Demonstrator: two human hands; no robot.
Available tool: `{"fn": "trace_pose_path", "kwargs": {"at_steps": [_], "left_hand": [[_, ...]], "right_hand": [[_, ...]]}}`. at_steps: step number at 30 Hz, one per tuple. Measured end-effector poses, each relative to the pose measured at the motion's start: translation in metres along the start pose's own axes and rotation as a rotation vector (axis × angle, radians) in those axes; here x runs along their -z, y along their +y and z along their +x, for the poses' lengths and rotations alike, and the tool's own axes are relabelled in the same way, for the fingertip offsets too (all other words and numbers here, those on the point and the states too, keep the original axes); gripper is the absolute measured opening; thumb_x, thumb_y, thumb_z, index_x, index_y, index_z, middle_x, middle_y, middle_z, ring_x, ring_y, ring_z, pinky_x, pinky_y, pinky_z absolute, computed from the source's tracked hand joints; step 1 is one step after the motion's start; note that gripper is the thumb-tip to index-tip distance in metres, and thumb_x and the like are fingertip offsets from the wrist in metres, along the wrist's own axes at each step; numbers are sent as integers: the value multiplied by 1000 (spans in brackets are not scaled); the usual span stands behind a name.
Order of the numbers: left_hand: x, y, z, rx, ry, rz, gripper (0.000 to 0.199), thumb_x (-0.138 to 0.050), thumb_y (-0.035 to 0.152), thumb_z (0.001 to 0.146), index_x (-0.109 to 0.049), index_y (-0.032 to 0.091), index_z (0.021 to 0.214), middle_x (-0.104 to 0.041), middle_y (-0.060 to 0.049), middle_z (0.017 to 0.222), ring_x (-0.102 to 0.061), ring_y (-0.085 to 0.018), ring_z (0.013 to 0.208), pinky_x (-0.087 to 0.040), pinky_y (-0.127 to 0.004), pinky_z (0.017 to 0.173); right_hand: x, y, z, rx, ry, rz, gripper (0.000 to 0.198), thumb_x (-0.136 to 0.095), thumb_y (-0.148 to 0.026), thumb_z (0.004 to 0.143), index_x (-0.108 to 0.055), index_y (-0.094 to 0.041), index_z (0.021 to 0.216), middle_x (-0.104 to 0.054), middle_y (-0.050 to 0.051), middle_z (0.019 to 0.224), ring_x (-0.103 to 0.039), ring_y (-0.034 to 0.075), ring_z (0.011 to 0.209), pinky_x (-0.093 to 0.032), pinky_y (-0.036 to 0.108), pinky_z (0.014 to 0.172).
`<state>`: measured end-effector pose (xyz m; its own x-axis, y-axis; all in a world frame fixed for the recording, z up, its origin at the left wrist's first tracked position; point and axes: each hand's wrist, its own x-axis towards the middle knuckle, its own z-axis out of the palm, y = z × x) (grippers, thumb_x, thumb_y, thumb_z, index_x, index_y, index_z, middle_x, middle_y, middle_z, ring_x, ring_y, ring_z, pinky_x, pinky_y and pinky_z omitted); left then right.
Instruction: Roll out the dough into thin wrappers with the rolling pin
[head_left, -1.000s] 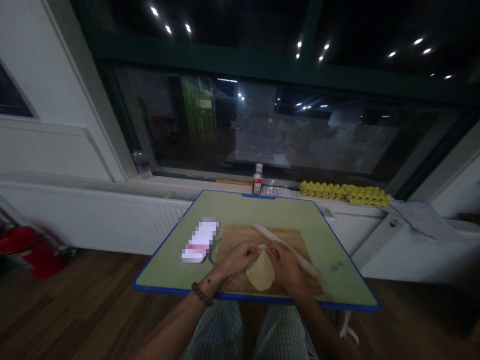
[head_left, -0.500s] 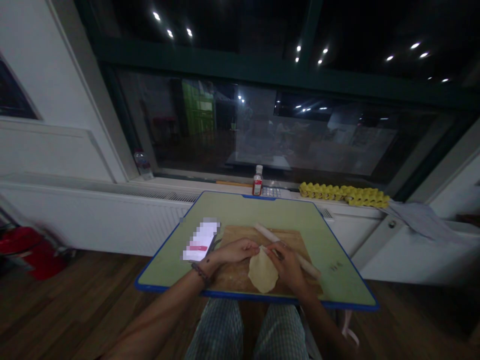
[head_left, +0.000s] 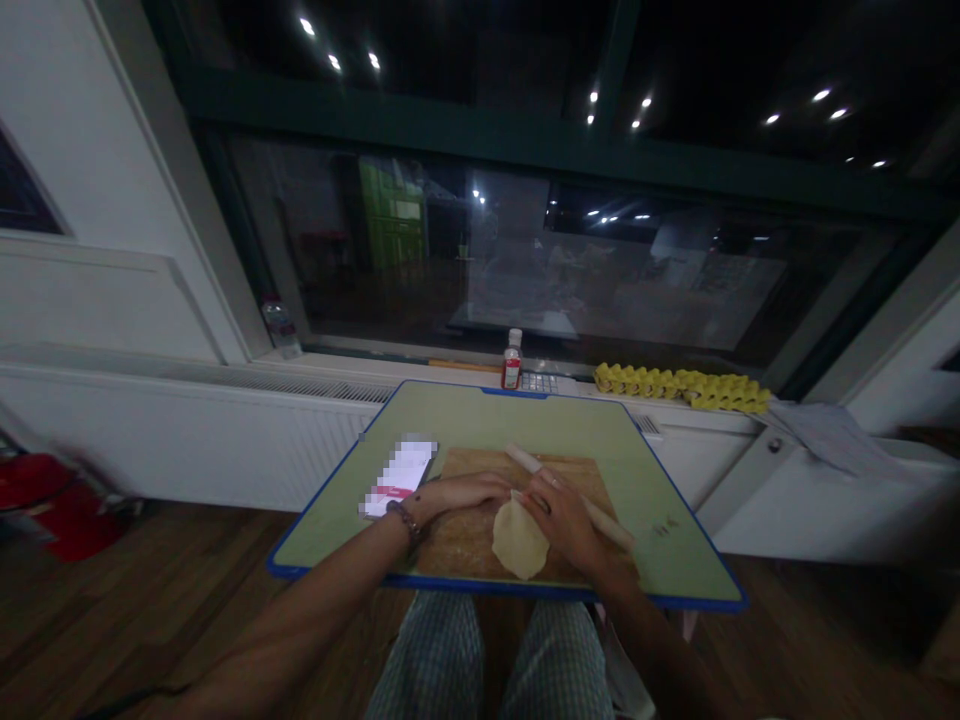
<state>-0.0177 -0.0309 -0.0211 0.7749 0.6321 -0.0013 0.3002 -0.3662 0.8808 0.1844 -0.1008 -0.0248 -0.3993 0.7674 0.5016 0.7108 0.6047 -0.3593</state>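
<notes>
A thin, pale sheet of dough [head_left: 520,542] lies on the wooden board [head_left: 461,555], its far end drawn up into a point. My left hand [head_left: 474,490] reaches in from the left, with its fingertips closed on that raised far tip. From the right, my right hand [head_left: 561,512] pinches the dough's far right edge between thumb and fingers. The two hands nearly meet there, and the fingertips partly hide the dough's edge. Behind my right hand a wooden rolling pin [head_left: 613,527] lies slantwise across the board; the hand covers its middle.
The board rests on a small green table [head_left: 450,412] with a blue rim. A phone [head_left: 401,478] with a lit screen lies to the left. On the windowsill are a small bottle [head_left: 512,360], yellow egg trays [head_left: 679,387] and a clear plastic bottle [head_left: 280,326].
My left hand has turned flatter, palm down, at the dough's tip. My right hand has shifted slightly left and up along the edge. The whole view has moved a little.
</notes>
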Motion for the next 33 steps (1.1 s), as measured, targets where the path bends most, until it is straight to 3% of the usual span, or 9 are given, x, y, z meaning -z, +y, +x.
{"fn": "trace_pose_path", "kwargs": {"at_steps": [3, 7, 11, 15, 18, 22, 24, 27, 33], "left_hand": [[-1, -4, 4, 38, -67, -84, 38, -44, 42, 94, -67, 19, 75, -66, -3, 75, -58, -16, 75, -48, -30, 75], [-9, 1, 5, -9, -115, -154, 43, -55, 55, 87, -69, 15, 81, -65, -2, 73, -53, -14, 66, -46, -28, 66], [-17, 10, 3, -58, -24, -118, 47, -54, 58, 88, -69, 13, 87, -66, -3, 80, -53, -14, 70, -44, -25, 66], [-20, 13, 3, -121, 97, 68, 44, -54, 54, 88, -68, 14, 77, -66, -4, 83, -55, -15, 76, -44, -25, 71], [-22, 14, 3, -147, 130, 118, 36, -54, 46, 89, -68, 14, 78, -68, -5, 89, -56, -15, 80, -44, -26, 74], [-30, 13, 3, -30, 252, 106, 28, -52, 36, 90, -68, 14, 86, -69, -4, 84, -57, -15, 76, -44, -25, 68], [-33, 13, 2, -13, 311, 98, 23, -54, 34, 90, -66, 14, 90, -67, -3, 81, -57, -15, 74, -43, -25, 66], [-37, 17, 0, -36, 375, 153, 19, -56, 33, 89, -59, 17, 98, -62, 0, 82, -56, -14, 75, -44, -25, 67], [-46, 19, -8, 53, 538, 634, 33, -56, 46, 90, -52, 18, 106, -59, -9, 110, -55, -26, 104, -43, -41, 90]], "right_hand": [[-3, 1, -1, -26, 7, 32, 20, -47, -29, 97, -59, -23, 84, -64, 5, 93, -57, 20, 95, -44, 39, 95], [-5, -1, -1, -150, 65, 250, 14, -49, -29, 95, -60, -22, 99, -65, 4, 97, -59, 19, 92, -48, 35, 87], [0, -6, -4, -238, 88, 392, 28, -45, -30, 95, -54, -22, 121, -66, 3, 98, -61, 17, 87, -51, 31, 80], [14, 2, -8, -162, 161, 133, 28, -38, -29, 97, -60, -23, 114, -65, 7, 115, -57, 20, 108, -44, 38, 97], [23, 20, -10, -254, 237, -205, 31, -46, -34, 95, -59, -21, 121, -63, 11, 120, -54, 25, 110, -41, 42, 97], [23, 36, -14, -358, 57, -456, 33, -51, -37, 94, -60, -19, 120, -64, 13, 115, -57, 25, 105, -44, 36, 90], [20, 35, -16, -377, -42, -472, 30, -50, -36, 95, -61, -19, 117, -65, 13, 111, -59, 24, 100, -46, 33, 83], [19, 29, -18, -407, -48, -432, 31, -45, -35, 98, -61, -18, 118, -63, 14, 114, -61, 24, 99, -49, 34, 80], [26, 18, -20, -253, -10, -215, 35, -42, -35, 99, -57, -23, 128, -62, 8, 122, -56, 23, 114, -45, 37, 97]]}}
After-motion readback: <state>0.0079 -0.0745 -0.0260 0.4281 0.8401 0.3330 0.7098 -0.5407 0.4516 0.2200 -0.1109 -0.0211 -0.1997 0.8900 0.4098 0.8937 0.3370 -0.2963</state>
